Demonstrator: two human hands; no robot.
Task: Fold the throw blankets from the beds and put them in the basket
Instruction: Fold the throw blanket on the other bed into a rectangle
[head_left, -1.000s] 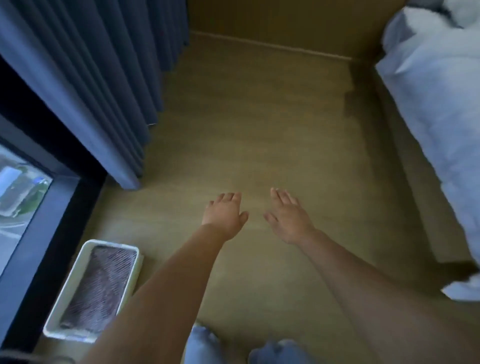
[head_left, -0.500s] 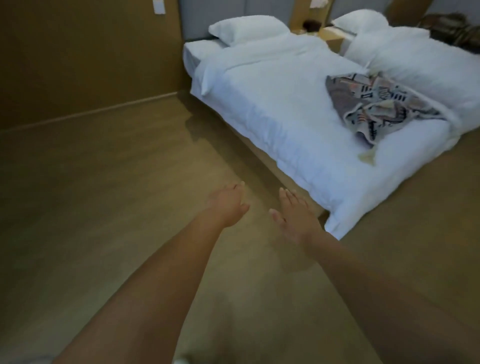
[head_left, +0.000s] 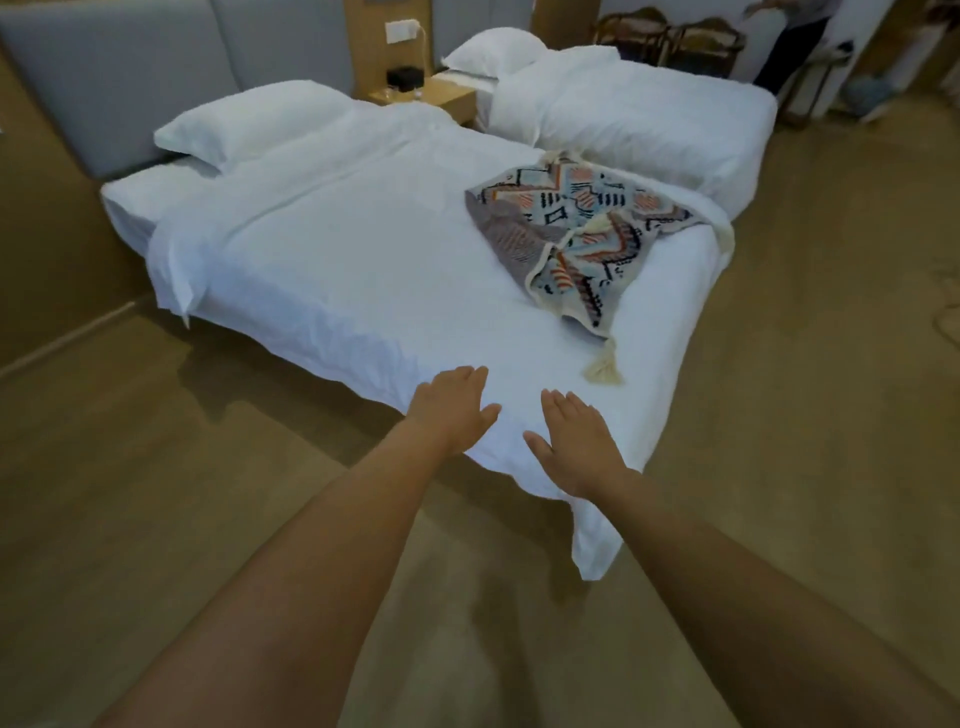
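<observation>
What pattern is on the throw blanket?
The throw blanket has a geometric zigzag pattern in orange, black, pale blue and cream; head view.

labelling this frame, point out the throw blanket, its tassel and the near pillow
throw blanket (head_left: 587, 228): head view, on the patterned middle
tassel (head_left: 605, 366): head view, on the cream fringe at the blanket's near corner
near pillow (head_left: 254, 117): head view, on its top face
</observation>
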